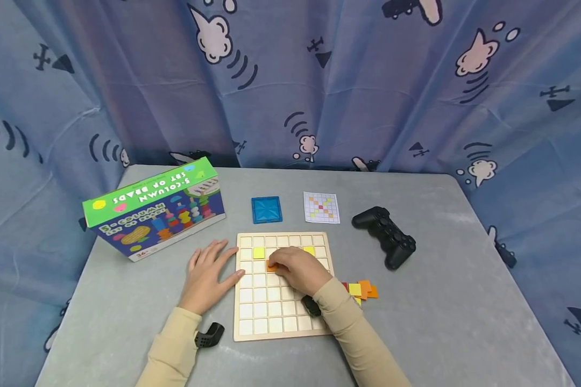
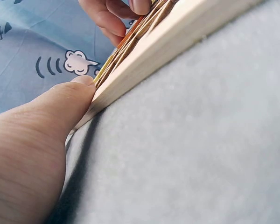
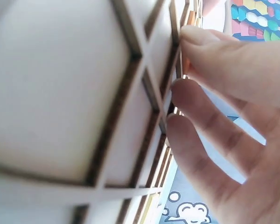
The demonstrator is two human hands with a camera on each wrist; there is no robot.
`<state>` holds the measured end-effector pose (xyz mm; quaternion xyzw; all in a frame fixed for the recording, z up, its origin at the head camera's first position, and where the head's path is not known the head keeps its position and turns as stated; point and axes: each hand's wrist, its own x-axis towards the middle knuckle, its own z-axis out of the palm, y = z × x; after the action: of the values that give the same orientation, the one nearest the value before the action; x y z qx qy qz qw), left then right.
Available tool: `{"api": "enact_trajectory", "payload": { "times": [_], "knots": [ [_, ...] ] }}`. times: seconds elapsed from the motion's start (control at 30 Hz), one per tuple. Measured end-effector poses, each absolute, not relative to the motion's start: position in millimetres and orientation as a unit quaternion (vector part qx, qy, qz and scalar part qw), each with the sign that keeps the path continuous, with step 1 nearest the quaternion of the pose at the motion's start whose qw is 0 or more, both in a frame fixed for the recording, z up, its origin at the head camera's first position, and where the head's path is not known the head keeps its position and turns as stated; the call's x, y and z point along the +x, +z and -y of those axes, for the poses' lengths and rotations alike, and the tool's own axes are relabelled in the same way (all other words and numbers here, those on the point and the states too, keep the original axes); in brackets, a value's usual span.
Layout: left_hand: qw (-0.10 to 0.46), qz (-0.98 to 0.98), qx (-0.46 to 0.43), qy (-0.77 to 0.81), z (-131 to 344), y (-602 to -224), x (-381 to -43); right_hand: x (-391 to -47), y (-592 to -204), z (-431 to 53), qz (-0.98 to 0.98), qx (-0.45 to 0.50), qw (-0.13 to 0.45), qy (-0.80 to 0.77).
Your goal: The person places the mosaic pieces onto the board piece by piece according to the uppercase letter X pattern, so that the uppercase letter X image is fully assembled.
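A wooden grid board (image 1: 283,338) lies on the grey table, with a yellow tile (image 1: 259,252) in an upper left square and a second yellow tile (image 1: 309,250) toward the upper right. My right hand (image 1: 301,270) is over the board and pinches an orange tile (image 1: 271,266) at a square just below and right of the first yellow one. Its other fingertips hover close to the grid in the right wrist view. Spread along the board's left edge, my left hand (image 1: 205,282) touches the rim with its thumb (image 2: 67,100).
Loose orange, yellow and red tiles (image 1: 366,289) lie right of the board, partly behind my right sleeve. Beyond the board are a blue square tray (image 1: 267,209) and a pattern card (image 1: 321,208). A black game controller (image 1: 384,236) sits right, a bead-set box (image 1: 160,215) left.
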<state>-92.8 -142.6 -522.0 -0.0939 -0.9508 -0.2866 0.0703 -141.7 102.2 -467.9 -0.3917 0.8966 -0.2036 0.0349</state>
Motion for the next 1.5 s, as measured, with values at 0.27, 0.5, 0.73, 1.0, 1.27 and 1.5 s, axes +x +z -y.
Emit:
{"api": "enact_trajectory", "payload": {
  "times": [0.27, 0.5, 0.73, 1.0, 1.27, 1.5],
  "knots": [
    [0.071, 0.952, -0.090, -0.283, 143, -523, -92, -141, -467, -101, -0.899, -0.393, 0.032, -0.193],
    [0.069, 0.953, -0.091, -0.281, 142, -523, -92, -140, -467, -101, -0.897, -0.396, 0.033, -0.191],
    [0.069, 0.953, -0.092, -0.279, 143, -525, -93, -140, -468, -100, -0.899, -0.391, 0.034, -0.197],
    [0.075, 0.952, -0.094, -0.281, 143, -524, -93, -138, -467, -99, -0.904, -0.382, 0.033, -0.190],
    [0.078, 0.952, -0.093, -0.279, 145, -523, -93, -138, -467, -96, -0.906, -0.382, 0.019, -0.184],
    [0.076, 0.951, -0.097, -0.283, 144, -522, -92, -131, -462, -101, -0.907, -0.384, 0.024, -0.173]
  ]
}}
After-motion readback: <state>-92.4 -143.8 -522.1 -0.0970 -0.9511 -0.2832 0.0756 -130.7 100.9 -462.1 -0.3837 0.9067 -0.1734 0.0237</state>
